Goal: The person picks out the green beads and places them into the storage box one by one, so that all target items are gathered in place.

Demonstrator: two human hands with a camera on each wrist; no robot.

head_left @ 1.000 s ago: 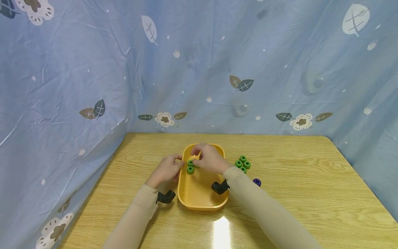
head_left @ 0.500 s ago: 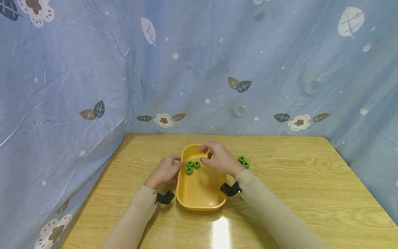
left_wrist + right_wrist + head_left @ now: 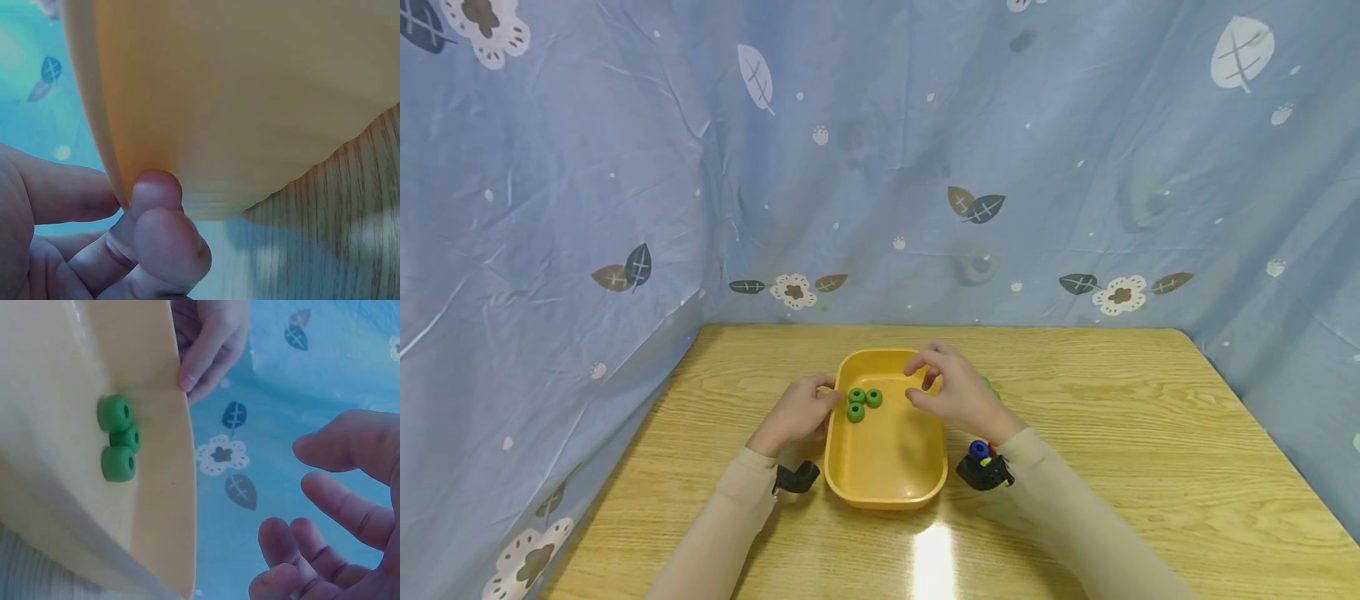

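Note:
A yellow rectangular tray [image 3: 887, 492] stands on the wooden table, with three green beads [image 3: 855, 412] grouped near its left wall. In the right wrist view these beads [image 3: 119, 464] show their dark holes. My left hand [image 3: 801, 410] pinches the tray's left rim; in the left wrist view the thumb lies on one side of the rim and fingertips [image 3: 159, 190] press the outer wall. My right hand [image 3: 958, 392] hovers over the tray's right rim, thumb and fingers spread apart with nothing between them.
Green beads [image 3: 990, 387] lie right of the tray, mostly hidden behind my right hand. Near the right wrist are a blue bead [image 3: 979, 450] and bits of red and yellow, partly covered by the black wrist camera [image 3: 985, 473]. A blue patterned curtain [image 3: 880, 167] hangs behind the table.
My right hand has let go of a green bead beside the other two in the tray and moved right, toward the tray's right rim. The left hand stays on the left rim.

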